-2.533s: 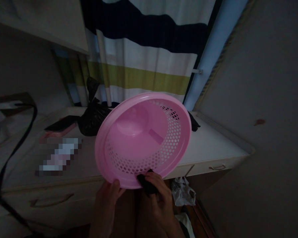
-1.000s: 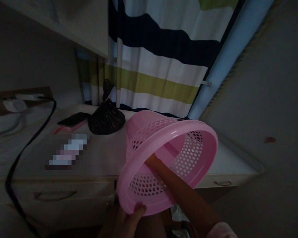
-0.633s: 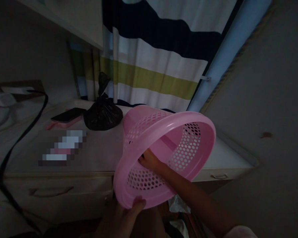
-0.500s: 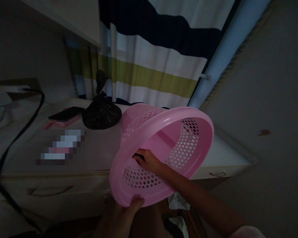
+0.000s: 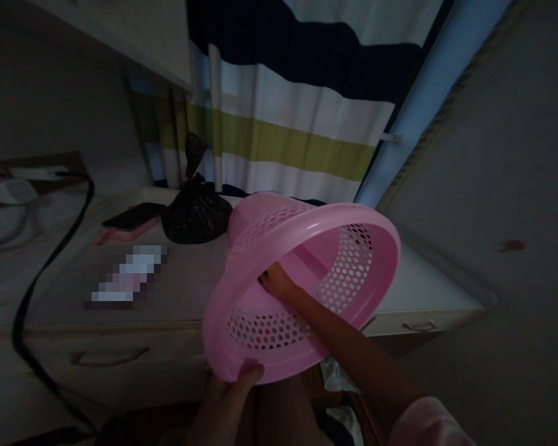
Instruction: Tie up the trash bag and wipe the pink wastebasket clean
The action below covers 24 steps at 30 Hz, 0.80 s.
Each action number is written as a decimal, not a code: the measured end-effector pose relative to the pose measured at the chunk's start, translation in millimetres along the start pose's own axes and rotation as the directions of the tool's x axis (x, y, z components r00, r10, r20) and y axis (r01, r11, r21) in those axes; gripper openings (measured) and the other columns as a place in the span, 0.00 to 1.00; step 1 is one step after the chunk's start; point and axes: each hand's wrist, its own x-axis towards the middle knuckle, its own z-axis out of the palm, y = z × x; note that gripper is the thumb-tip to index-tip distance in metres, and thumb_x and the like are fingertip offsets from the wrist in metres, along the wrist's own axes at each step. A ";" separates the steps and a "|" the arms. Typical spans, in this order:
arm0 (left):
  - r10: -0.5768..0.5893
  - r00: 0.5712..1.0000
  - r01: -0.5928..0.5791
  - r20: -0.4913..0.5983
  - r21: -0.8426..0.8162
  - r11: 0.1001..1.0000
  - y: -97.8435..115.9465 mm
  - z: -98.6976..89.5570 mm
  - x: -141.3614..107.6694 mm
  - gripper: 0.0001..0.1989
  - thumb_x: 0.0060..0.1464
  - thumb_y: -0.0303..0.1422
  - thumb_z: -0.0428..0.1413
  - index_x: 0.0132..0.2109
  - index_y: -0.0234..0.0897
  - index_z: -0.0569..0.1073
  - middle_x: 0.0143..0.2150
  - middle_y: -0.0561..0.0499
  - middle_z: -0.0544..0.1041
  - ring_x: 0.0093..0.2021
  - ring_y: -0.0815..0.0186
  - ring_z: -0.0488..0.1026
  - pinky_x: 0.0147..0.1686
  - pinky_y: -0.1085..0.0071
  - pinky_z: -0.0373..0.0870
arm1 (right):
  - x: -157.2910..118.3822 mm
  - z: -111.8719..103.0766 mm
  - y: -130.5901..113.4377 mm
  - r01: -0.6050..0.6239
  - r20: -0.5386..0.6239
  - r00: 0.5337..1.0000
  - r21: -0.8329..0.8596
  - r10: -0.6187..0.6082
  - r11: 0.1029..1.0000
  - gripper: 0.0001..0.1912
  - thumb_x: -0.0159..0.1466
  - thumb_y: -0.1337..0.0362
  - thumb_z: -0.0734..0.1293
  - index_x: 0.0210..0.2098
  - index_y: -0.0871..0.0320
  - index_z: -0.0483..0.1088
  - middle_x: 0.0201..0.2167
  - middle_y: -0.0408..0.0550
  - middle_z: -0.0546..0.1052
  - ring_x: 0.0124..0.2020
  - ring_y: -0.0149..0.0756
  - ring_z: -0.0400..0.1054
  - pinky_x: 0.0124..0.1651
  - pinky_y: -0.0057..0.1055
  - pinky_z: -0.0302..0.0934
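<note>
A pink basket (image 5: 307,229) with a perforated wall lies tilted, its wide mouth facing me, at the front edge of the white counter. My left hand (image 5: 242,387) grips the lower left of its rim, the thumb over the inside. Inside the basket is my right hand (image 5: 276,280), its fingers curled around something small and black that is mostly hidden. The right forearm crosses the basket's lower right rim.
A knotted black plastic bag (image 5: 196,210) stands left of the basket. Farther left are a dark phone-like item (image 5: 134,217) on a pink one, a blurred-out object (image 5: 128,277) and a black cable (image 5: 51,248). A striped curtain (image 5: 297,142) hangs behind.
My right hand has moved deeper into the basket, up and slightly right, and less of the black item shows. The left hand keeps its hold on the rim. The view has shifted slightly.
</note>
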 end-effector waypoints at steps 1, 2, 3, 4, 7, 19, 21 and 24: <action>0.033 0.998 -0.034 -0.045 -0.008 0.999 8.5 6.3 0.0 0.24 0.37 0.32 0.62 0.46 0.38 0.70 0.47 0.43 0.74 0.53 0.56 0.66 0.54 0.57 0.59 | 1.0 -1.7 -0.8 -0.018 0.007 1.000 0.002 0.018 1.000 0.23 0.55 0.79 0.60 0.49 0.60 0.68 0.49 0.48 0.72 0.48 0.35 0.68 0.53 0.31 0.58; 0.077 0.995 -0.077 -0.069 -0.008 0.997 18.5 13.0 0.0 0.24 0.36 0.30 0.63 0.45 0.38 0.71 0.46 0.43 0.74 0.51 0.56 0.68 0.53 0.57 0.61 | 1.8 -3.5 -2.3 -0.034 0.016 0.999 0.002 0.034 0.999 0.23 0.56 0.78 0.60 0.49 0.59 0.68 0.48 0.48 0.72 0.46 0.35 0.69 0.52 0.30 0.58; 0.136 0.987 -0.135 -0.082 0.007 0.991 29.6 19.6 0.2 0.22 0.35 0.29 0.63 0.43 0.37 0.72 0.44 0.43 0.75 0.49 0.56 0.69 0.52 0.58 0.62 | 2.8 -5.4 -4.3 -0.048 0.024 0.999 -0.005 0.048 0.999 0.23 0.56 0.77 0.60 0.50 0.58 0.68 0.47 0.47 0.73 0.45 0.35 0.69 0.51 0.30 0.59; 0.187 0.978 -0.184 -0.093 0.037 0.982 41.4 25.4 0.6 0.21 0.34 0.29 0.63 0.42 0.37 0.72 0.42 0.43 0.76 0.47 0.55 0.71 0.50 0.58 0.64 | 4.1 -7.1 -7.0 -0.061 0.029 0.998 -0.018 0.061 0.998 0.23 0.57 0.77 0.60 0.50 0.57 0.67 0.46 0.47 0.74 0.44 0.35 0.70 0.50 0.30 0.59; 0.254 0.962 -0.246 -0.102 0.086 0.965 75.6 33.9 4.2 0.19 0.37 0.34 0.61 0.41 0.35 0.73 0.36 0.44 0.77 0.40 0.55 0.74 0.44 0.57 0.68 | 10.7 -10.7 -18.3 -0.079 0.031 0.996 -0.079 0.081 0.994 0.24 0.57 0.75 0.61 0.53 0.60 0.64 0.46 0.50 0.74 0.44 0.37 0.70 0.49 0.29 0.60; 0.608 0.794 -0.552 -0.027 0.390 0.738 107.1 24.8 41.6 0.21 0.42 0.40 0.57 0.44 0.34 0.72 0.35 0.47 0.77 0.34 0.62 0.74 0.32 0.70 0.68 | 33.1 -9.1 -60.0 0.007 0.038 0.999 -0.109 -0.003 0.994 0.20 0.58 0.72 0.62 0.50 0.58 0.68 0.41 0.48 0.77 0.41 0.37 0.72 0.46 0.27 0.60; 0.663 0.746 -0.566 -0.063 0.464 0.681 108.2 25.4 43.4 0.18 0.46 0.42 0.54 0.40 0.33 0.73 0.34 0.47 0.77 0.34 0.61 0.73 0.33 0.69 0.67 | 31.4 -8.8 -53.9 0.035 0.042 0.999 -0.083 -0.032 0.996 0.21 0.58 0.72 0.62 0.51 0.56 0.67 0.44 0.46 0.75 0.43 0.36 0.71 0.48 0.28 0.60; 0.698 0.709 -0.553 -0.099 0.536 0.638 112.6 26.7 44.2 0.18 0.47 0.44 0.53 0.36 0.33 0.75 0.30 0.47 0.77 0.32 0.61 0.73 0.31 0.69 0.66 | 29.6 -9.7 -43.0 0.031 0.027 0.999 -0.046 -0.029 0.998 0.22 0.58 0.72 0.62 0.52 0.56 0.65 0.48 0.45 0.72 0.47 0.35 0.69 0.51 0.28 0.58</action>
